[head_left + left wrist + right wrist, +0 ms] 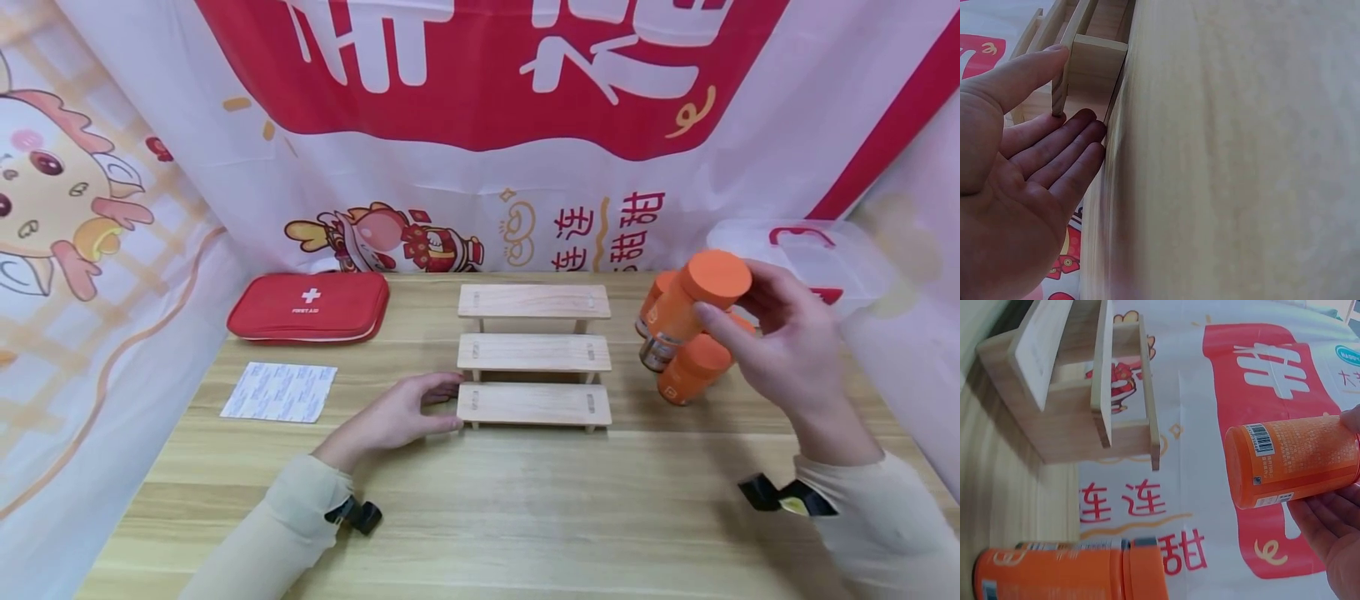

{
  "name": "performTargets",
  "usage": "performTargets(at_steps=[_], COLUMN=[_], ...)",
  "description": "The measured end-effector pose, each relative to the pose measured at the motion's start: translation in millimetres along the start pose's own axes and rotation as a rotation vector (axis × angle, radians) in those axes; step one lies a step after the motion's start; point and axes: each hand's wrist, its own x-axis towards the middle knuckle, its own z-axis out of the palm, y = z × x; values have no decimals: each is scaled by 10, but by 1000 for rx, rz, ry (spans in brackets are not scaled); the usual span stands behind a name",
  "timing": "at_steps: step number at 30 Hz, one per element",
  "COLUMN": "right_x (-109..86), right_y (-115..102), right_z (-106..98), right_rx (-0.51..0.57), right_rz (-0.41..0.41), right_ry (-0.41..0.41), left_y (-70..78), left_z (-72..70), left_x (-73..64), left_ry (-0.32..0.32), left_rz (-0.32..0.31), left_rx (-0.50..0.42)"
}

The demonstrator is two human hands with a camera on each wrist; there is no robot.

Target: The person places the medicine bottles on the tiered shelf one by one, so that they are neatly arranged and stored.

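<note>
My right hand (795,350) grips an orange bottle (693,292) near its orange cap, holding it tilted above other bottles. The right wrist view shows the held bottle (1297,459) lifted, its barcode label visible. Below stand more orange bottles (693,371), partly hidden by the held one and the hand. A three-step wooden display shelf (534,354) is on the table's middle. At the left end of its lowest step, my left hand (401,412) has the thumb at the front edge and fingers at the back, holding the board (1063,81); the other fingers extend beside it.
A red first-aid pouch (309,307) lies at the back left, with a white printed packet (281,392) in front of it. A clear plastic box (847,258) with red latches stands at the back right. Printed cloth (480,200) hangs behind the table.
</note>
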Motion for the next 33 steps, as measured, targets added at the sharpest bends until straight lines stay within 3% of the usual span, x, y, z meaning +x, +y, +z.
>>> performTargets(at_steps=[13,33], right_x=[137,331], right_y=[-89,-168], right_z=[277,717], right_rx=[-35,40], right_rz=[52,-5], right_ry=[-68,-136], left_y=[12,10], left_z=[4,1], left_x=[-7,-17], left_ry=[-1,3], left_rz=[-6,-8], left_rx=[-12,-6])
